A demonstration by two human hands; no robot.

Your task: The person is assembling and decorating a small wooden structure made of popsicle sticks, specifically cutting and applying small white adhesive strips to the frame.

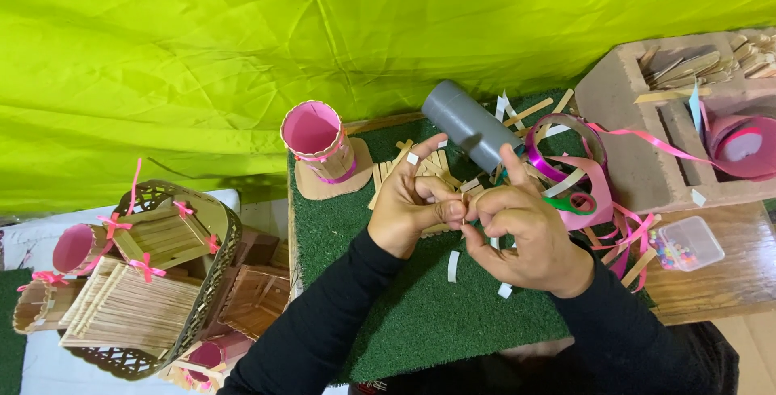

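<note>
Tape strip (463, 201): tiny, light, flimsy, likely sticky; pinched between fingertips of left hand (412, 205) and right hand (521, 237); best held by edges.

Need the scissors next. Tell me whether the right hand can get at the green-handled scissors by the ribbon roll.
Probably yes. The right hand sits just beside the scissors, which lie on top with handles exposed; only loose pink ribbon curls around them. Its fingers are busy pinching something small, though.

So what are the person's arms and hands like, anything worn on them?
Both arms are covered by long black sleeves that reach the wrists, plain, with no markings visible. The left hand and right hand are bare: no gloves, and no rings or watch that I can see from this view.
</note>
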